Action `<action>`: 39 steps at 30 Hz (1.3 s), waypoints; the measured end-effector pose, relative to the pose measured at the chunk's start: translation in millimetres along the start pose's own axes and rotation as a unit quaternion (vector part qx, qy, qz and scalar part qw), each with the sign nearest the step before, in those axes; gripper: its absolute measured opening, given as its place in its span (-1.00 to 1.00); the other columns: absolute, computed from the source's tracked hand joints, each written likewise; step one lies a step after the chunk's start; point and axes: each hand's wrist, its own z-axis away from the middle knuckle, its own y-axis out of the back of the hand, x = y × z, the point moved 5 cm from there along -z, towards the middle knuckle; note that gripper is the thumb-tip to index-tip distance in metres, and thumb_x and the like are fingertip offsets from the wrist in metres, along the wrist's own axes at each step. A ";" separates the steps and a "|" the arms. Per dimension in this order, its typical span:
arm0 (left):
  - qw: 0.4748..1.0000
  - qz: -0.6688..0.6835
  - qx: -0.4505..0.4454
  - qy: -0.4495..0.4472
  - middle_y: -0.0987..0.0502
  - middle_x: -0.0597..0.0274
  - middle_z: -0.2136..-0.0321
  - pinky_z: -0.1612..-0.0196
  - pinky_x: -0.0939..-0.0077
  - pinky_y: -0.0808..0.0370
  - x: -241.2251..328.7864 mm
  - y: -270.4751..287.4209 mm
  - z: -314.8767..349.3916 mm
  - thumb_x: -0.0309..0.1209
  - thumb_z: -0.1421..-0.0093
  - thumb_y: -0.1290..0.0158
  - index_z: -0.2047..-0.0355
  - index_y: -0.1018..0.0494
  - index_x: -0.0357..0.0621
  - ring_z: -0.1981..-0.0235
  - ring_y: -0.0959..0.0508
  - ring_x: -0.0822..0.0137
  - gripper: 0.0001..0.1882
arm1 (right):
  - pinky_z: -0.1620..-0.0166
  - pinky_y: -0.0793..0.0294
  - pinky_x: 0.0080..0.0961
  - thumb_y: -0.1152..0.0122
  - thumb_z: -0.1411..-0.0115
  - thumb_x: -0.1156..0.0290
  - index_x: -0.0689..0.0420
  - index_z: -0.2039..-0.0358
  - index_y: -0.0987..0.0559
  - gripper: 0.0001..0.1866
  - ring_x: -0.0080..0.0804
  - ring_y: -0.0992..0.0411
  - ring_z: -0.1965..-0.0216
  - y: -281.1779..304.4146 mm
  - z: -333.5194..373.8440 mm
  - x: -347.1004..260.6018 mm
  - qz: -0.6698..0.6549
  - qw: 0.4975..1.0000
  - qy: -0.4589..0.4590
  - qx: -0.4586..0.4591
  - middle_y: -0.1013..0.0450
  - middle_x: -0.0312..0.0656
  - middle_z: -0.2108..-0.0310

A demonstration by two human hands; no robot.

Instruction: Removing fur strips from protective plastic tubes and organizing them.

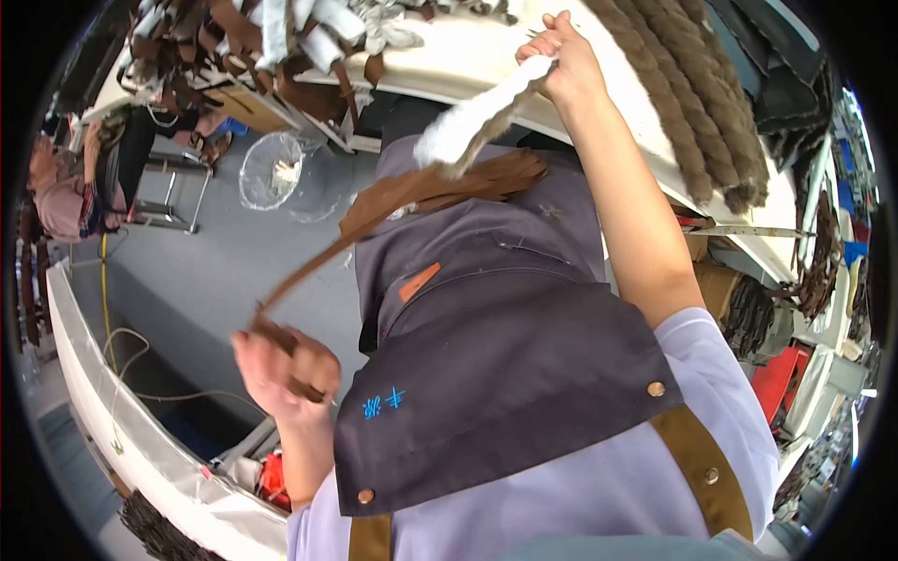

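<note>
My left hand (285, 369), slightly blurred, is closed around one end of a brown leather-like strip (323, 252). From there the strip runs taut up to a gathered brown bundle (449, 192) across my aproned lap. Over the table's edge, my right hand (566, 65) is closed on a fur strip (491, 110), white on one face with grey-brown fur along its edge. Its free end hangs down to the brown bundle; whether they are joined I cannot tell. A thin dark point shows by my right fingers, too small to name.
Long grey-brown fur strips (687, 103) lie on the white table (421, 70) at right. Brown and white strips (271, 33) are heaped at far left. Below stands a clear-lined bin (271, 173) with scraps. Another person (70, 187) sits near a metal stool (173, 192); a white-edged bench (112, 393) curves at left.
</note>
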 end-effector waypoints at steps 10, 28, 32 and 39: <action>0.315 -0.903 -0.082 -0.282 -0.44 0.12 0.43 -0.15 -0.12 -0.03 -32.2 10.8 -130.6 -0.48 0.10 -0.13 0.39 -0.36 -0.18 0.10 -0.41 0.06 -0.77 | 0.29 -0.27 -0.44 0.13 -0.27 0.14 0.14 0.41 -0.28 -0.69 -0.46 -0.19 0.50 -13.8 60.7 16.5 -0.029 0.993 -0.042 -0.105 -0.18 -0.30 0.62; 0.230 -0.881 0.112 -0.398 -0.42 0.13 0.79 0.61 0.21 -0.35 73.9 67.0 -223.9 -0.12 -0.14 0.03 0.83 -0.33 -0.07 0.71 -0.45 0.07 -0.53 | 0.66 -0.10 -0.77 -0.01 -0.22 0.33 0.12 0.44 -0.32 -0.83 -0.78 -0.02 0.79 -94.9 152.9 206.1 0.067 0.741 -0.618 -0.253 -0.11 -0.51 0.74; 0.282 -0.898 0.212 -0.261 -0.48 -0.07 0.66 0.47 0.07 -0.44 58.3 105.6 -231.8 0.02 -0.20 0.24 0.71 -0.47 -0.11 0.58 -0.50 -0.11 -0.43 | 0.65 -0.11 -0.75 0.03 -0.24 0.34 0.06 0.46 -0.29 -0.84 -0.77 -0.03 0.77 -76.0 181.5 196.1 0.097 0.773 -0.598 -0.188 -0.10 -0.51 0.73; 0.304 -0.893 0.258 -0.211 -0.50 -0.09 0.61 0.37 0.09 -0.46 52.2 126.4 -246.1 0.05 -0.19 0.25 0.63 -0.52 -0.08 0.49 -0.52 -0.11 -0.44 | 0.64 -0.20 -0.69 0.04 -0.23 0.32 0.02 0.47 -0.22 -0.81 -0.77 -0.06 0.74 -54.5 203.8 166.7 0.180 0.801 -0.551 -0.150 -0.11 -0.49 0.68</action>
